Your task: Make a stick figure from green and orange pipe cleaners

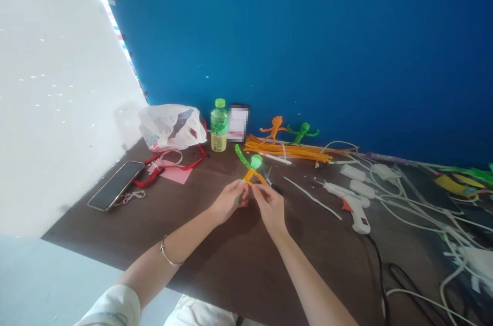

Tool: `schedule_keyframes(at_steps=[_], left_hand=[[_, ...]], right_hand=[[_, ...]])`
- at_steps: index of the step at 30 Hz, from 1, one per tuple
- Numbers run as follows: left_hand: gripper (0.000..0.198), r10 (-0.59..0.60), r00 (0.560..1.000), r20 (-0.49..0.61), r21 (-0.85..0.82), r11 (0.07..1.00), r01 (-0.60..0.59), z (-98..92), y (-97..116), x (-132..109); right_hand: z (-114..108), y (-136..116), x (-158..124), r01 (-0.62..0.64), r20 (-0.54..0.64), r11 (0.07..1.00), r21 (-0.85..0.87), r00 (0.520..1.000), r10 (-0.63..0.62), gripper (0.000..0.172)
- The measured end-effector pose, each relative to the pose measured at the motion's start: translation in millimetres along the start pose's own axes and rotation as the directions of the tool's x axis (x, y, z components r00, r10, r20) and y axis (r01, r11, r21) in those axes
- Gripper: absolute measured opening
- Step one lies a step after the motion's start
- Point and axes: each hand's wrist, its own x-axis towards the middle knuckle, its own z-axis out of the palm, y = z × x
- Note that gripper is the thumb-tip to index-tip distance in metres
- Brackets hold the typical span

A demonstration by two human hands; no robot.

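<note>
The left forearm (167, 256) and right forearm (308, 274) reach forward, the left hand (229, 202) just beside the right hand (270, 208), whose fingers (257, 190) pinch inward.

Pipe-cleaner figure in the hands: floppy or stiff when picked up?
The green-and-orange pipe-cleaner figure is probably light, since the left hand and right hand pinch it with fingertips. Its twisted limbs look bendable, likely holding shape yet flexing under pressure. Fuzzy surface probably won't slip.

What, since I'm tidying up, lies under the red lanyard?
A pink paper sheet lies partly under the red lanyard, on the dark tabletop; the paper's covered part cannot be seen.
</note>
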Motion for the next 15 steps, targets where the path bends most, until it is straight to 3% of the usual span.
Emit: schedule_keyframes(at_steps=[2,5,10,15], left_hand=[[0.02,-0.114,0.982,0.153,-0.268,0.951,0.152,2.0,5.6,-4.1],[0.018,-0.225,0.931,0.288,-0.474,0.811,0.342,4.8,12.1,-11.3],[0.033,-0.317,0.855,0.41,-0.571,0.642,0.512,6.5,10.5,-17.9],[0.035,-0.352,0.844,0.404,-0.601,0.593,0.535,3.5,6.5,-19.6]], right_hand=[[0.5,0.8,1.2,-0.053,0.02,0.996,0.076,0.998,0.051,0.022],[2.3,1.6,0.9,-0.178,0.108,0.952,0.249,0.982,0.156,0.021],[3.8,0.9,-3.2,-0.387,0.335,0.805,0.45,0.909,0.25,0.026],[3.8,-1.7,-6.6,-0.416,0.417,0.769,0.486,0.883,0.215,0.027]])
